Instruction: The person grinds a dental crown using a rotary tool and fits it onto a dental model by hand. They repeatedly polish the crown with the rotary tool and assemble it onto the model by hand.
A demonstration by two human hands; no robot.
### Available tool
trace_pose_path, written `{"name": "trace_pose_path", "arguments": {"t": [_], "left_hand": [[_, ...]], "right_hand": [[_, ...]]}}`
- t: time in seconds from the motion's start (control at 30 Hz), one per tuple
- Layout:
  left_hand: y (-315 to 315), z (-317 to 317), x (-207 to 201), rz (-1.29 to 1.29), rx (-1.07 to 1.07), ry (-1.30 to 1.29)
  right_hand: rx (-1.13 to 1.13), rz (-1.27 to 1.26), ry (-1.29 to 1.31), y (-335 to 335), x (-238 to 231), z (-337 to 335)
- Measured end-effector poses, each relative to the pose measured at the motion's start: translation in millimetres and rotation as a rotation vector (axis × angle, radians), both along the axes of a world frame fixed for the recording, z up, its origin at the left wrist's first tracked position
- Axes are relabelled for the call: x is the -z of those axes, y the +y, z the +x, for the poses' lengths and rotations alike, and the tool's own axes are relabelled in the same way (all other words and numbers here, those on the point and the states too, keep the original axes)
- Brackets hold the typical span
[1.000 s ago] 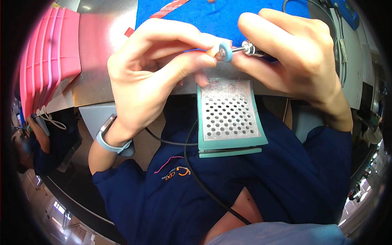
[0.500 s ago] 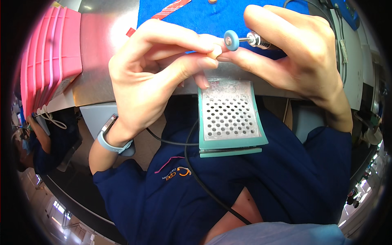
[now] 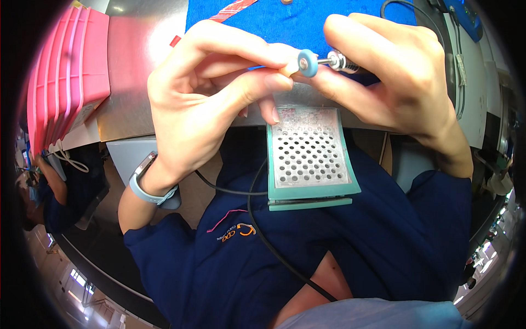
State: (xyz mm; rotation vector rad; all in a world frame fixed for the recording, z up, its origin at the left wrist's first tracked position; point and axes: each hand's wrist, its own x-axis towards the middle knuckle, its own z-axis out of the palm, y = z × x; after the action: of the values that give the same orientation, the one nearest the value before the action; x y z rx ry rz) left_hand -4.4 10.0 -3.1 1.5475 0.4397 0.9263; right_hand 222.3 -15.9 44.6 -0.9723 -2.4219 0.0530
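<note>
My left hand (image 3: 192, 104) pinches a small cream-coloured piece, like a dental crown (image 3: 288, 69), between thumb and forefinger. Much of the piece is hidden by the fingertips. In my right hand (image 3: 405, 71) is a rotary handpiece (image 3: 345, 63), gripped like a pen, its lower body covered by the fingers. A blue polishing wheel (image 3: 310, 63) sits on its thin metal shank, right beside the piece; I cannot tell whether the two touch. The fingers of both hands meet near the wheel.
Below the hands a perforated metal plate in a green frame (image 3: 309, 189) juts from the bench edge. A blue towel (image 3: 307, 27) with a red strip (image 3: 233, 10) lies behind. Pink trays (image 3: 71, 71) stand at left. A black cable (image 3: 263, 230) crosses my lap. Another person sits far left.
The handpiece and its wheel have shifted slightly left and down, closer to the small piece. My left hand has hardly moved.
</note>
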Motion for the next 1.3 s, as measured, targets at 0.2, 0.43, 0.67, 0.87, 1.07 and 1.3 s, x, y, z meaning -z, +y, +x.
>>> {"name": "trace_pose_path", "arguments": {"t": [0.2, 0.43, 0.67, 0.87, 1.07, 1.3], "left_hand": [[1, 1, 0, -0.008, 0.026, -0.007], [-1, 2, -1, -0.009, 0.012, -0.009], [0, 0, -1, 0.038, -0.042, 0.056], [-2, 0, -3, 0.018, -0.039, 0.060], [-1, 0, -2, 0.008, -0.032, 0.063], [-1, 0, -1, -0.016, -0.017, 0.044]], "right_hand": [[0.014, 0.036, 0.014, -4, 5, -1], [0.017, 0.022, 0.013, -6, 3, -2], [0.080, 0.256, -0.164, 2, 0, 4], [0.046, 0.059, -0.045, -5, 3, 0], [0.051, 0.022, -0.072, -5, 1, 0], [0.049, 0.013, -0.083, -5, 0, 1]]}}
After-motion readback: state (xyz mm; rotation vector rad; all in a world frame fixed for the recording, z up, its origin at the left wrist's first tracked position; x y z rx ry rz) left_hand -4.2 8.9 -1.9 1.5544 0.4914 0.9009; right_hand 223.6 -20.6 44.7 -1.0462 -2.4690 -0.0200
